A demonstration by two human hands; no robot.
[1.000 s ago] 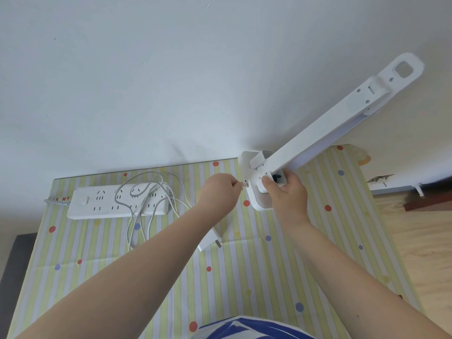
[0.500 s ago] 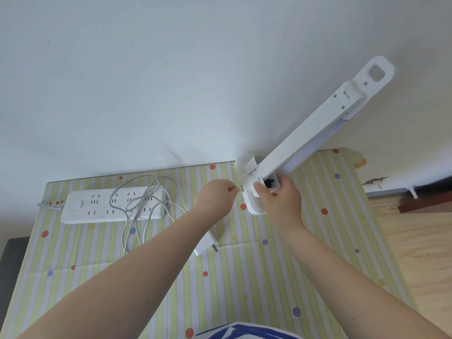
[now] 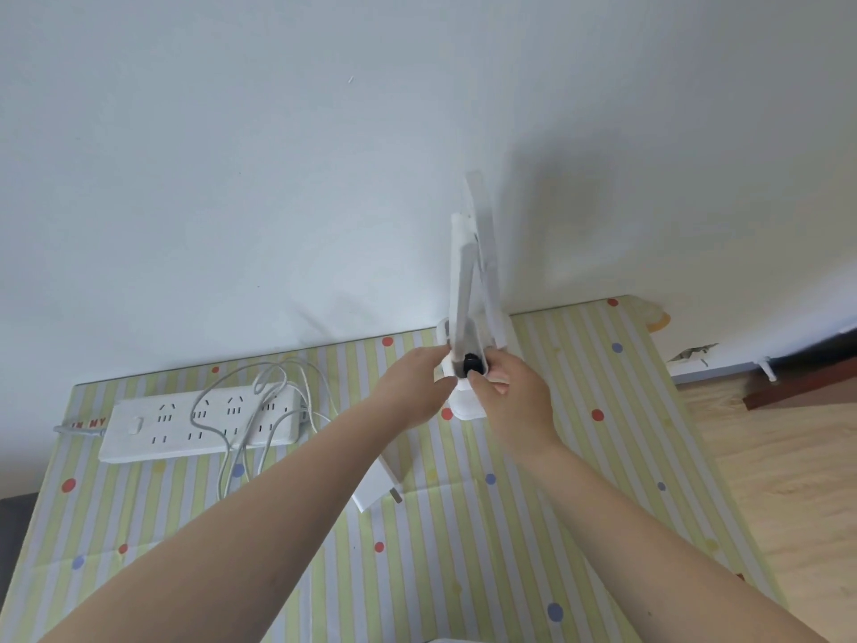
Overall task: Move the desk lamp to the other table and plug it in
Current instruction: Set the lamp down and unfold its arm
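The white desk lamp (image 3: 468, 290) stands at the far edge of the table (image 3: 579, 457), against the wall (image 3: 278, 155), with its folded arm rising almost straight up and seen nearly edge-on; motion blur softens its outline. Both hands meet at the lamp's base. The right hand (image 3: 514, 401) wraps its curled fingers around the near right side of the base, thumb beside the black round part at the foot of the arm. The left hand (image 3: 412, 387) reaches to the left side of the base with its fingertips bunched together against it; whether they pinch a small connector or only touch the housing cannot be told, since the hand hides the contact. To the left of the lamp, also near the wall, a white power strip (image 3: 199, 424) lies flat on the striped, dotted tablecloth, and a loose tangle of white cable (image 3: 259, 401) loops over its right half and trails toward the person. A white plug adapter (image 3: 378, 489) lies on the cloth nearer the person than the lamp, partly covered by the left forearm, its prongs pointing right, not in any socket. To the right of the table a wooden floor (image 3: 788, 480) shows.
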